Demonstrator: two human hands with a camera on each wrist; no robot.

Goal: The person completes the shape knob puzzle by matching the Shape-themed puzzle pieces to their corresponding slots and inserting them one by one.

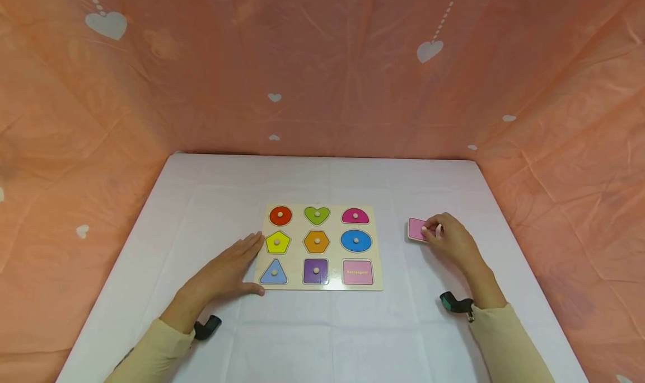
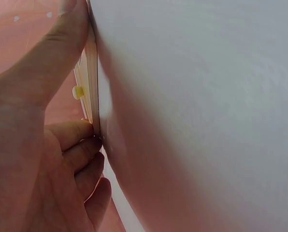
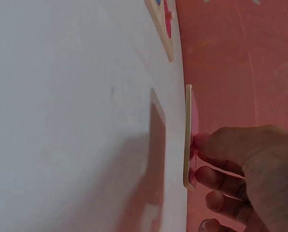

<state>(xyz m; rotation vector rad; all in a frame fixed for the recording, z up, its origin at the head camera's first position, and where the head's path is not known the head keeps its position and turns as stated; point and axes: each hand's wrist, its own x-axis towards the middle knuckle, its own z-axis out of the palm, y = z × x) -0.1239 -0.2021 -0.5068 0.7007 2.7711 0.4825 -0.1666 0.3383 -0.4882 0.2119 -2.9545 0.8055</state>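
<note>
A wooden shape puzzle board (image 1: 296,260) lies on the white-covered table, holding several coloured pieces with small knobs. Its pink lower-right recess (image 1: 358,280) has no piece in it and bears a printed word. My left hand (image 1: 224,271) rests against the board's left edge, thumb and fingers spread; in the left wrist view the fingertips (image 2: 96,142) touch that edge. To the right of the board, my right hand (image 1: 453,243) pinches the knob of a pink rectangle puzzle piece (image 1: 416,228). The right wrist view shows this piece (image 3: 188,140) raised off the table, its shadow beneath.
Black wrist cameras (image 1: 208,327) sit under both wrists near the cuffs. A peach cloth with white hearts (image 1: 322,64) hangs behind the table (image 1: 322,338) and along both sides. The table's back edge meets this cloth.
</note>
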